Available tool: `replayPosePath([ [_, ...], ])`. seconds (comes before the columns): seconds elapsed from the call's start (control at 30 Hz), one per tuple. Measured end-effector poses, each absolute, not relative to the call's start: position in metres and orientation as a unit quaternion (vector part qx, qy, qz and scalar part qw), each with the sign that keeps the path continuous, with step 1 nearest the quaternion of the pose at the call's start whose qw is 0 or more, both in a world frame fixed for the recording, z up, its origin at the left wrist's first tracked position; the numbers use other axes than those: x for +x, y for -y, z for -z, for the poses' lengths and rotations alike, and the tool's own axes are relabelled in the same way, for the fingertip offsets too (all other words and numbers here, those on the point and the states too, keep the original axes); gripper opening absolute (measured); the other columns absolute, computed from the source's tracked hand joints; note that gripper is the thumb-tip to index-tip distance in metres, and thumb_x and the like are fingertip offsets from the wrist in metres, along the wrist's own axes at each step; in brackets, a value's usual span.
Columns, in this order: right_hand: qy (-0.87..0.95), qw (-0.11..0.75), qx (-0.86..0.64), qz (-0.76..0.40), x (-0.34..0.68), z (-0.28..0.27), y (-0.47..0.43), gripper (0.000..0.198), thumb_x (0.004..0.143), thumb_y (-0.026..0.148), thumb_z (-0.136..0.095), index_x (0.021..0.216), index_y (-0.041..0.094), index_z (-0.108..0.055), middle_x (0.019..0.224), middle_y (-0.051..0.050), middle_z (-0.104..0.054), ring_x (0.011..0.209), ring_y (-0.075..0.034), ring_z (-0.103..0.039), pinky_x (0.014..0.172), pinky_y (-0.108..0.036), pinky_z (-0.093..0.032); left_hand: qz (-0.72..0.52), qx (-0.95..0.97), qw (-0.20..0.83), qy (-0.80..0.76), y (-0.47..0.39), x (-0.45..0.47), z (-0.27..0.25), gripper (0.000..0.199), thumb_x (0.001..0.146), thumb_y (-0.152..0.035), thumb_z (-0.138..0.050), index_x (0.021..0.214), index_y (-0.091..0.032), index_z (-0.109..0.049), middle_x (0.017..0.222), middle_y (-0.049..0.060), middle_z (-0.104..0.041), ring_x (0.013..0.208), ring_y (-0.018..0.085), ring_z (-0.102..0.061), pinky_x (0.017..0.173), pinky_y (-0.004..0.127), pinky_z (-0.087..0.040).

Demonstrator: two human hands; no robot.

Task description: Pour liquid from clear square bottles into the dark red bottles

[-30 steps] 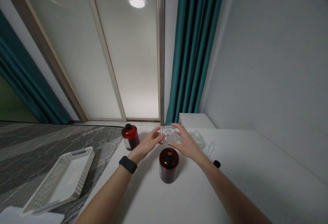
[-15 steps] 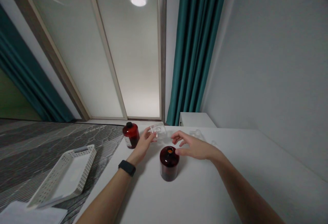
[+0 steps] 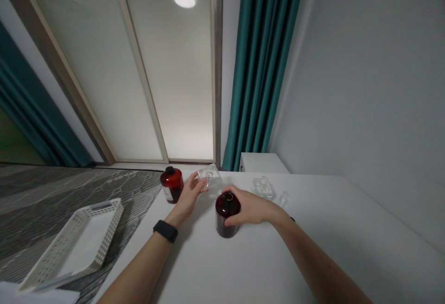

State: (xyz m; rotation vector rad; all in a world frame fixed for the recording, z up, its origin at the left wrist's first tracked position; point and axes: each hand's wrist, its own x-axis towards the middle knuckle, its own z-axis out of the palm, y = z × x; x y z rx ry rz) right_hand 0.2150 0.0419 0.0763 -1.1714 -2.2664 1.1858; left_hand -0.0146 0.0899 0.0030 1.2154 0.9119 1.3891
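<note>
In the head view my right hand (image 3: 248,205) is wrapped around the upper part of a dark amber bottle (image 3: 225,225). The bottle is upright with an uncapped neck. My left hand (image 3: 189,195), with a black band on its wrist, grips a clear glass bottle (image 3: 210,174) of square shape by its near side, tilted above the table. Left of that hand stands a red bottle (image 3: 173,183) with a black cap and a white label. Beyond my right hand lie another clear glass bottle (image 3: 263,188) and a small clear stopper-like piece (image 3: 284,198).
Everything stands on a white table (image 3: 208,271). A white perforated basket (image 3: 107,243) is at the lower left, beside white paper (image 3: 38,294) and over a grey patterned floor covering (image 3: 135,188). A white cabinet (image 3: 264,162) sits behind the table, below a teal curtain (image 3: 257,86).
My right hand has come down from above and closed around the dark amber bottle, which now sits slightly farther back. My left hand still holds the clear glass bottle.
</note>
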Motion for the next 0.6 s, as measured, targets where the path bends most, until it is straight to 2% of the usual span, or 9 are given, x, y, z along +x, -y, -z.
replayPosePath([
  [0.1, 0.785, 0.191, -0.426, -0.408, 0.219, -0.074, -0.046, 0.068, 0.065, 0.03, -0.085, 0.123, 0.023, -0.05, 0.108, -0.005, -0.069, 0.098, -0.026, -0.066, 0.087, -0.041, -0.052, -0.587, 0.495, 0.518, -0.377, -0.09, -0.012, -0.007, 0.054, 0.082, -0.042, -0.074, 0.126, -0.019, -0.055, 0.11, 0.008, -0.069, 0.098, 0.022, -0.066, 0.083, 0.031, -0.053],
  [0.2, 0.774, 0.198, -0.428, -0.423, 0.223, -0.072, -0.049, 0.077, 0.065, 0.03, -0.086, 0.13, 0.022, -0.046, 0.116, -0.008, -0.068, 0.105, -0.028, -0.066, 0.093, -0.043, -0.051, -0.594, 0.487, 0.52, -0.373, -0.091, -0.008, -0.013, 0.053, 0.082, -0.042, -0.075, 0.125, -0.019, -0.055, 0.108, 0.007, -0.068, 0.097, 0.021, -0.065, 0.082, 0.031, -0.053],
  [0.27, 0.768, 0.219, -0.415, -0.436, 0.227, -0.07, -0.051, 0.079, 0.073, 0.036, -0.081, 0.139, 0.022, -0.039, 0.127, -0.011, -0.063, 0.114, -0.028, -0.063, 0.099, -0.045, -0.048, -0.591, 0.494, 0.523, -0.365, -0.093, -0.005, -0.017, 0.051, 0.082, -0.042, -0.075, 0.123, -0.019, -0.055, 0.11, 0.007, -0.068, 0.098, 0.021, -0.065, 0.082, 0.031, -0.053],
  [0.33, 0.757, 0.282, -0.415, -0.418, 0.23, -0.067, -0.056, 0.064, 0.088, 0.044, -0.065, 0.142, 0.023, -0.037, 0.132, -0.012, -0.059, 0.118, -0.027, -0.06, 0.103, -0.047, -0.045, -0.587, 0.502, 0.523, -0.361, -0.097, -0.003, -0.022, 0.051, 0.082, -0.043, -0.075, 0.122, -0.019, -0.056, 0.111, 0.008, -0.068, 0.099, 0.021, -0.065, 0.082, 0.031, -0.053],
  [0.4, 0.737, 0.369, -0.426, -0.372, 0.232, -0.063, -0.063, 0.047, 0.097, 0.045, -0.048, 0.138, 0.024, -0.041, 0.128, -0.011, -0.059, 0.117, -0.025, -0.06, 0.105, -0.048, -0.043, -0.584, 0.505, 0.524, -0.359, -0.1, -0.002, -0.028, 0.052, 0.081, -0.044, -0.075, 0.123, -0.019, -0.056, 0.11, 0.008, -0.069, 0.099, 0.022, -0.065, 0.082, 0.031, -0.053],
  [0.5, 0.71, 0.463, -0.428, -0.313, 0.233, -0.06, -0.072, 0.036, 0.097, 0.044, -0.046, 0.126, 0.024, -0.049, 0.119, -0.01, -0.062, 0.116, -0.024, -0.059, 0.104, -0.046, -0.045, -0.567, 0.522, 0.534, -0.348, -0.103, 0.001, -0.04, 0.053, 0.082, -0.042, -0.075, 0.126, -0.019, -0.054, 0.11, 0.008, -0.07, 0.099, 0.022, -0.066, 0.086, 0.033, -0.051],
  [0.6, 0.7, 0.488, -0.431, -0.292, 0.232, -0.059, -0.075, 0.032, 0.095, 0.042, -0.05, 0.12, 0.024, -0.053, 0.125, -0.011, -0.061, 0.119, -0.026, -0.058, 0.101, -0.046, -0.047, -0.534, 0.561, 0.545, -0.321, -0.103, 0.006, -0.051, 0.055, 0.084, -0.039, -0.075, 0.13, -0.02, -0.052, 0.116, 0.01, -0.069, 0.108, 0.024, -0.065, 0.096, 0.038, -0.048],
])
